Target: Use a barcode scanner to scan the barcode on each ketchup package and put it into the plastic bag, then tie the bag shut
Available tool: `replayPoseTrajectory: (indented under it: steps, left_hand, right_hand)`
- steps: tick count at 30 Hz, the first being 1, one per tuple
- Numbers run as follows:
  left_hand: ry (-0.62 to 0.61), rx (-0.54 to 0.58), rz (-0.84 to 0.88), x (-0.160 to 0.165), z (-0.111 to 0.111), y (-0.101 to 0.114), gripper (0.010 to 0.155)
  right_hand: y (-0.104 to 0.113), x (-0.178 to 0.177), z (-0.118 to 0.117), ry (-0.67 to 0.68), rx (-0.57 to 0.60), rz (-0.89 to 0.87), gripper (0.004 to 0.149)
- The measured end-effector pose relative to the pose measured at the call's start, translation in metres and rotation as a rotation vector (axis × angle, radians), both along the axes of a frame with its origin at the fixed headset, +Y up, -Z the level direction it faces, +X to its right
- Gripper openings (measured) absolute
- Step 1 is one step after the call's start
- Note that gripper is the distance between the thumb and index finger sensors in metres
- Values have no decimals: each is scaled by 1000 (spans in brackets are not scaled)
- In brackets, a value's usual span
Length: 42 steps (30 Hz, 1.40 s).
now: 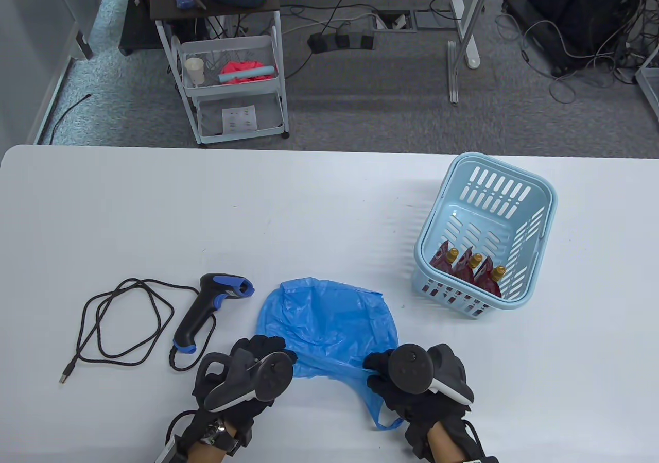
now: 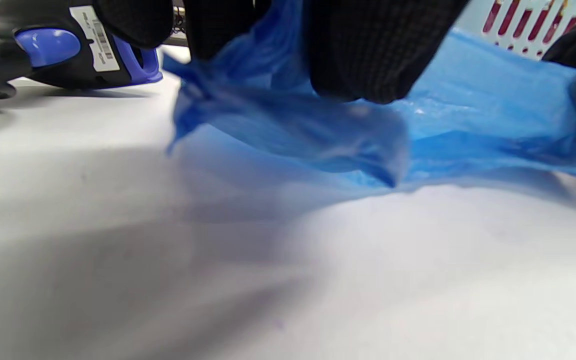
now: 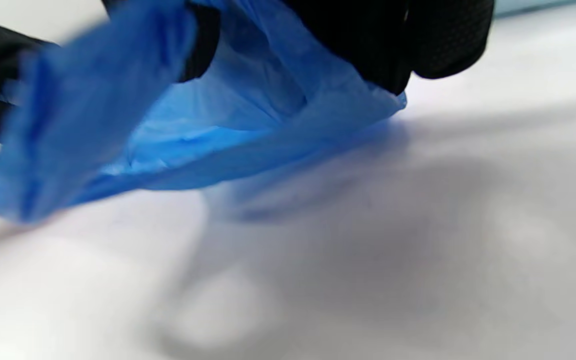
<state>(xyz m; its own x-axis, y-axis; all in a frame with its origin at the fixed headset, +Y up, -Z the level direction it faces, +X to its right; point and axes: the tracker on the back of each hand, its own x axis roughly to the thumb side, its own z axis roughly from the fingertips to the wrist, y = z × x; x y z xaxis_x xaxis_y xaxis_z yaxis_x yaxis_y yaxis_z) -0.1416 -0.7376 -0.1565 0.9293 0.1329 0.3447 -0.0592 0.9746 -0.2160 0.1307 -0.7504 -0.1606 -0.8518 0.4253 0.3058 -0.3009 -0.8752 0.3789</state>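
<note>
A blue plastic bag (image 1: 329, 324) lies flat on the white table (image 1: 206, 216), its mouth toward me. My left hand (image 1: 262, 352) pinches the bag's near left edge (image 2: 288, 125). My right hand (image 1: 383, 375) grips the near right edge with a handle strap (image 3: 268, 125) trailing below it. The black and blue barcode scanner (image 1: 206, 303) lies left of the bag, its cable (image 1: 118, 324) coiled further left. Three red ketchup packages (image 1: 471, 272) with gold caps stand in the light blue basket (image 1: 535, 257) at the right.
A white wire cart (image 1: 231, 87) stands on the floor beyond the table's far edge. Cables and table legs lie across the grey carpet behind.
</note>
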Motion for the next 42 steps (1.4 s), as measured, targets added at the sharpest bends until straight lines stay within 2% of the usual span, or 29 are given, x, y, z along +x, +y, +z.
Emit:
replayPoseTrajectory:
  steps: [5,8,10,14,20,26,30,36,38,42]
  left_hand:
    - [6,34,57,-2,1,6,48]
    - [2,45,63,-1,1,7,48]
    - [-1,45,63,0,1,6,49]
    - [-7,45,61,1,2,6,49]
    - [-17,33,73,1,2,5,48]
    - [-1,14,90,-2,0,5,53]
    - [6,37,100,-3,1,9,57]
    - [12,106,190,-9,5,30,59]
    - [10,115,262,-12,6,38,60]
    - [2,115,358,-18,7,47,62]
  right_hand:
    - [29,-1,12,13,148,-78,57]
    - [43,-9,23,31,277,-69,50]
    - [45,-21,30,72,324,-29,44]
    - [30,-40,30,133,268,149,45]
    - [-6,-40,9,105,52,324,52]
    - [-6,-26,3,15,114,279,53]
    - [6,-20,6,-40,234,223,49]
    - [41,-16,12,-53,369,182,48]
    - [53,-15,13,-48,342,168,48]
    - [78,-9,15,-53,371,103,47]
